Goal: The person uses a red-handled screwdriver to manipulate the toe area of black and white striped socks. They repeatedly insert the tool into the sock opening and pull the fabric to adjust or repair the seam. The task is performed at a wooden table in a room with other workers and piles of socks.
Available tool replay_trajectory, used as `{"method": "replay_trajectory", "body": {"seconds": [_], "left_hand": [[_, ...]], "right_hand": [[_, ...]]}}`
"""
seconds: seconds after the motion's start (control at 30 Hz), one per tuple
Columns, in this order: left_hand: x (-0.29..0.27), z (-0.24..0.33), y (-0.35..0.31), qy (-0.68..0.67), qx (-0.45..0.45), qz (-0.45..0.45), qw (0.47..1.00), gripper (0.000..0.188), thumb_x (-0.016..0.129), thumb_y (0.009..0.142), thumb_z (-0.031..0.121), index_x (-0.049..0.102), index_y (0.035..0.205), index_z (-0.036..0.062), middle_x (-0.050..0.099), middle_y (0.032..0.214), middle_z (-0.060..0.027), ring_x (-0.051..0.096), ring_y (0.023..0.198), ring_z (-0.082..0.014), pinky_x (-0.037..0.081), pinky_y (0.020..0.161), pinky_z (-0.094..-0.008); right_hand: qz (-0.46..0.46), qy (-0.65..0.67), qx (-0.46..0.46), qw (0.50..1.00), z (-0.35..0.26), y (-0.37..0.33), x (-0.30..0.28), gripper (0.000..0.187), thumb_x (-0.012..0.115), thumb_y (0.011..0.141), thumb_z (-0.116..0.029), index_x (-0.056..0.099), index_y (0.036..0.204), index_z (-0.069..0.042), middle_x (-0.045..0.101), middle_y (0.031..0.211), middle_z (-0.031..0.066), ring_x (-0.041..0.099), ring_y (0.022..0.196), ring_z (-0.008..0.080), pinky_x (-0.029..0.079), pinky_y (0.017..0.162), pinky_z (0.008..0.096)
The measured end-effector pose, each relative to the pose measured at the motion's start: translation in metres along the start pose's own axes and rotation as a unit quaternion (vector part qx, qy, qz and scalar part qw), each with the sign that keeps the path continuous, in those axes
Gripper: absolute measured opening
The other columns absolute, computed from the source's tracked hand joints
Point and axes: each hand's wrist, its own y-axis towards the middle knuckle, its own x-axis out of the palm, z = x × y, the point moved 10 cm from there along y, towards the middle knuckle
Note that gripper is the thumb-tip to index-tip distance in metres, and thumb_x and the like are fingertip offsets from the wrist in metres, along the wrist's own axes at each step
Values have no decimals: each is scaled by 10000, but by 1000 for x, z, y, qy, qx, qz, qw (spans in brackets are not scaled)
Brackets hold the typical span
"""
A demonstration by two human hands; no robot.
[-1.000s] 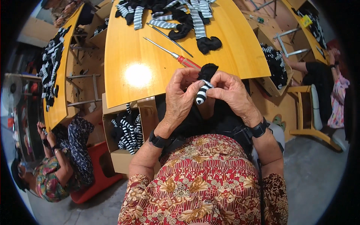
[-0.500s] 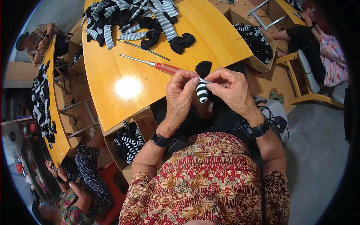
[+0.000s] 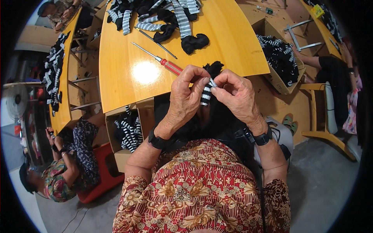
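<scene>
Both hands are in front of me, just past the near table edge, pinching a black-and-white striped knit sock (image 3: 205, 96) between them. My left hand (image 3: 184, 95) grips its upper rim with thumb and forefinger. My right hand (image 3: 237, 97) pinches the same pale edge from the other side. The striped part hangs below the fingertips, while a black knit part (image 3: 213, 68) sticks up behind them. Close beyond my left hand, a tool with a red handle (image 3: 170, 66) and a thin metal shaft lies on the table.
On the yellow table (image 3: 229, 42) lie a thin metal rod (image 3: 156, 42) and a pile of striped and black knits (image 3: 167, 19). Cardboard boxes of striped knits stand right (image 3: 281, 58) and lower left (image 3: 128, 132). Other people sit at tables on both sides; a wooden chair (image 3: 330, 112) stands right.
The whole view has shifted a little. Both hands keep their pinch on the sock; its striped end now hangs turned, and the black part behind looks more crumpled.
</scene>
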Motion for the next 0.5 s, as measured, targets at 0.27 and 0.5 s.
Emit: {"method": "replay_trajectory", "body": {"seconds": [0.27, 0.5], "left_hand": [[26, -20, -13, -196, -166, -51, 965, 158, 598, 942, 109, 595, 1059, 3, 629, 872, -5, 571, 815, -64, 471, 725, -211], [7, -9, -20, -158, -107, -15, 982, 110, 633, 923, 98, 596, 999, 27, 608, 899, 19, 530, 784, -29, 436, 668, -182]], "right_hand": [[57, 53, -81, 994, -12, -18, -33, 77, 623, 853, 9, 603, 923, -17, 610, 834, 10, 600, 757, 59, 496, 668, 215], [57, -8, -109, 992, -14, -21, -18, 81, 627, 829, 30, 613, 895, -16, 606, 865, 23, 595, 782, 68, 493, 690, 216]]}}
